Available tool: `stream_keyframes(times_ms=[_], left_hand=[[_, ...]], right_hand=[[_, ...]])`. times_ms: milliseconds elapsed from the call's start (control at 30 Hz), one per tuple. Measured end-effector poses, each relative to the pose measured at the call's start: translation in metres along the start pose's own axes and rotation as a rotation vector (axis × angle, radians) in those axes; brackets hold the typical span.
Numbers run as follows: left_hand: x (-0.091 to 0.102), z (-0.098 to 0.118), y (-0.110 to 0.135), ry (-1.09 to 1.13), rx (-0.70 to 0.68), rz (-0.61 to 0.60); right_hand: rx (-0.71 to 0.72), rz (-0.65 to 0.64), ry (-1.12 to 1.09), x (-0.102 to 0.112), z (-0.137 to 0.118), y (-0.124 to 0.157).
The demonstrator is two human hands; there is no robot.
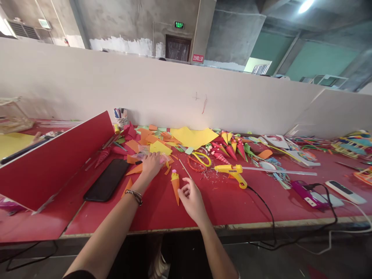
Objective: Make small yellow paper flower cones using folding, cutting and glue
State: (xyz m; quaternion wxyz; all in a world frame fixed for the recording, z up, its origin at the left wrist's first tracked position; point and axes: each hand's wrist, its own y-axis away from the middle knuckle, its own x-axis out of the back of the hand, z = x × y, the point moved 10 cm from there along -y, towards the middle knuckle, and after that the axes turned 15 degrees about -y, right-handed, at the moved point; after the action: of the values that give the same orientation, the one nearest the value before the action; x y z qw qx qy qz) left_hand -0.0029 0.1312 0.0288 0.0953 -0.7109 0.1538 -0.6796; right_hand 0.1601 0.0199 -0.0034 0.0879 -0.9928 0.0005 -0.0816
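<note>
Right hand [190, 195], fingers loosely curled, is beside the orange paper cone [175, 188] on the red worktop [221, 209]; whether it grips anything cannot be told. Left hand [151, 167], palm down, partly covers a plastic packet [143, 149], its grip hidden. Yellow glue gun [238, 178] lies farther right.

"exit" on green sign [179, 25]

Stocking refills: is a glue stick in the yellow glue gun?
In: a translucent stick juts from the back of the glue gun.
</note>
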Motion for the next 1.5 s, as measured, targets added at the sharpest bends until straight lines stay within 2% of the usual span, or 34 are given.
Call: stream_keyframes(times_ms=[200,300,367,433,500,600,700,800,900,1000,1200,1367,1500], left_hand=[[0.010,0.007,0.002,0.136,-0.117,0.063],[0.021,0.027,0.012,0.269,-0.263,0.071],[0.033,0.040,0.023,0.446,-0.354,0.100],[0.042,0.047,0.030,0.613,-0.390,0.120],[0.044,0.050,0.032,0.695,-0.392,0.112],[0.042,0.049,0.028,0.730,-0.357,0.121],[0.041,0.047,0.025,0.732,-0.341,0.162],[0.040,0.053,0.029,0.719,-0.378,0.155],[0.038,0.056,0.034,0.714,-0.398,0.144],[0.036,0.055,0.038,0.709,-0.392,0.135],[0.037,0.057,0.040,0.674,-0.383,0.129],[0.040,0.053,0.038,0.688,-0.341,0.136],[0.039,0.054,0.038,0.687,-0.376,0.119]], right_hand=[[0.035,-0.123,0.019,0.011,-0.022,-0.017],[0.187,-0.135,0.012,0.016,-0.046,-0.033],[0.294,-0.159,0.028,0.015,-0.058,-0.043],[0.325,-0.197,0.024,0.012,-0.059,-0.053],[0.293,-0.219,-0.010,0.010,-0.053,-0.062],[0.218,-0.200,-0.072,0.012,-0.042,-0.073],[0.205,-0.197,-0.088,0.010,-0.039,-0.079],[0.230,-0.231,-0.062,0.004,-0.038,-0.083],[0.176,-0.261,-0.051,0.002,-0.026,-0.087],[0.143,-0.355,-0.096,-0.005,-0.017,-0.087],[0.235,-0.415,-0.052,-0.014,-0.030,-0.078],[0.185,-0.425,-0.105,-0.019,-0.030,-0.077],[0.174,-0.425,-0.155,-0.017,-0.030,-0.080]])
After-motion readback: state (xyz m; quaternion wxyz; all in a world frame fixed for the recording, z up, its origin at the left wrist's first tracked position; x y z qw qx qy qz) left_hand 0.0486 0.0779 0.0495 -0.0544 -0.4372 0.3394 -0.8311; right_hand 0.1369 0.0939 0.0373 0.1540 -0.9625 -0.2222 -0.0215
